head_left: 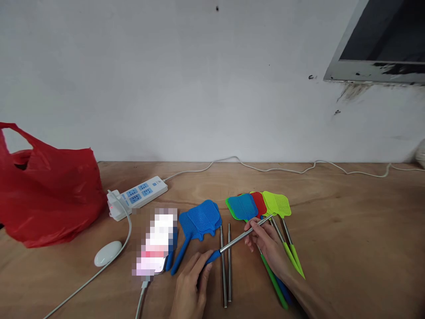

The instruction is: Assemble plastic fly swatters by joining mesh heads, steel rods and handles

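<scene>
A metal rod with a blue handle (pixel 214 255) slants up to the right above the table. My left hand (pixel 192 283) is closed round the blue handle. Near the rod's upper end, the fingers of my right hand (pixel 265 243) pinch the metal part. Two bare metal rods (pixel 229 266) lie side by side just below it. Left of them are blue fly swatter heads (pixel 204 217), overlapping, and loose blue handles (pixel 180 258). Fly swatters in yellow-green (pixel 277 204), red (pixel 258 203), blue (pixel 243 206) and green are heaped at the right, partly hidden by my right hand.
A lit, blurred phone (pixel 159 239) lies left of the blue handles, a cable attached. Farther left are a white power strip (pixel 139 197), a white oval device (pixel 108 254) and a red plastic bag (pixel 53 195). A thin white cord (pixel 275 169) runs along the wall.
</scene>
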Action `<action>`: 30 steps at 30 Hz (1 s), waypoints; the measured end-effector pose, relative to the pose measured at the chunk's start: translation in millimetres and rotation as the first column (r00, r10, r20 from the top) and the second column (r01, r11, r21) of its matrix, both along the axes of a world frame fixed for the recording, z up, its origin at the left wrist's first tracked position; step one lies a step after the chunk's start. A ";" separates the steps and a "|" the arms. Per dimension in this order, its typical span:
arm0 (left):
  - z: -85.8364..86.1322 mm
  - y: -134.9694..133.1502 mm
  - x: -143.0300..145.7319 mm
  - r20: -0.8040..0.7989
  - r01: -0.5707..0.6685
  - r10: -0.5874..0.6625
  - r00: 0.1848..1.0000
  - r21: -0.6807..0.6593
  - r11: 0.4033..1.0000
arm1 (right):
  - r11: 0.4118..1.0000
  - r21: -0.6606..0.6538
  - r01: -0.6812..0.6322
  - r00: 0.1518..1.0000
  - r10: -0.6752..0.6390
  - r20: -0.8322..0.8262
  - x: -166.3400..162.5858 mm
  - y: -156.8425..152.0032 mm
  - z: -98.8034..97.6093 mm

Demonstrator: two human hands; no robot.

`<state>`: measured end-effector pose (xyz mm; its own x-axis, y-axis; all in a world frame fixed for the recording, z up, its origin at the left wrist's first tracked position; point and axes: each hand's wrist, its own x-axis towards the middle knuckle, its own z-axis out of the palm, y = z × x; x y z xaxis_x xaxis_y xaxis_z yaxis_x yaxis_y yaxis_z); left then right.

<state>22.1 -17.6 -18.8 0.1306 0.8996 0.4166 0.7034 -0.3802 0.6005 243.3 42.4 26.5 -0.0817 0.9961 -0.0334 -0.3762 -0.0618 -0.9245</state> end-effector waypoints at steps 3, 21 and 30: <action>2.6 -0.4 0.8 -0.019 -0.004 0.004 1.000 -0.002 1.000 | 1.000 0.030 -0.006 1.000 0.005 0.009 1.6 -0.3 -0.1; -1.5 1.4 -1.0 0.000 -0.027 0.027 1.000 0.044 0.999 | 1.000 -0.012 -0.011 0.999 0.012 0.051 8.3 4.2 -1.6; 0.2 -0.4 2.8 -0.025 0.075 -0.073 0.997 0.072 0.995 | 0.971 -0.029 -0.236 0.950 0.237 0.205 0.6 1.0 -2.2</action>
<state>24.9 -18.0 -18.6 0.2057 0.8544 0.4772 0.6849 -0.4740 0.5534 243.9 43.5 24.3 -0.3056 0.9489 -0.0787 -0.1526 -0.1304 -0.9796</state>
